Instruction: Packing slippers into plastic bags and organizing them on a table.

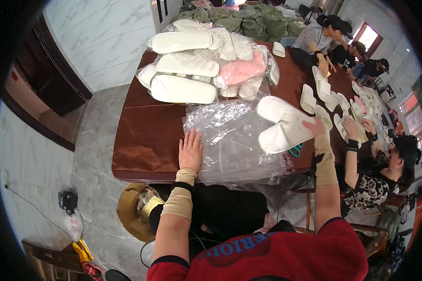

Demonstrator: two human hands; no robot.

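My right hand [318,128] grips a pair of white slippers [282,122] at one end, holding them above the right side of a stack of clear plastic bags [229,145]. The slippers fan apart in a V. Flat at the stack's left edge lies my left hand [189,151], fingers stretched out and nothing held. Beyond the bags rises a heap of bagged slippers [185,89], mostly white, with a pink pair [241,70] among them. Teal scissor-like handles [296,150] show under the held slippers.
A brown cloth covers the table [140,150]. Loose white slippers [308,99] lie along its right side, where a co-worker [373,180] sits close by and others work farther off. A cardboard box [129,213] stands below the front edge. Green sacks [253,23] are piled behind.
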